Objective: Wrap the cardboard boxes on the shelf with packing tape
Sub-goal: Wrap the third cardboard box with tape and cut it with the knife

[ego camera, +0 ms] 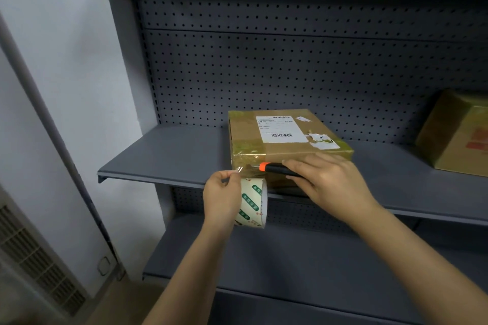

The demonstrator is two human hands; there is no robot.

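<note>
A flat cardboard box [280, 137] with a white shipping label lies on the grey shelf [169, 155], its front edge wrapped in glossy tape. My left hand [221, 198] holds a roll of packing tape [252, 203] with green print below the box's front left corner and pinches the stretched tape strip near that corner. My right hand [324, 179] grips a black utility knife with an orange tip [274, 168], its blade pointing left at the tape against the box's front face.
A second cardboard box [456, 134] stands at the right end of the same shelf. A perforated grey back panel [290, 66] rises behind. A lower shelf [290, 258] juts out beneath my arms. A white wall and a vent grille [34, 258] are on the left.
</note>
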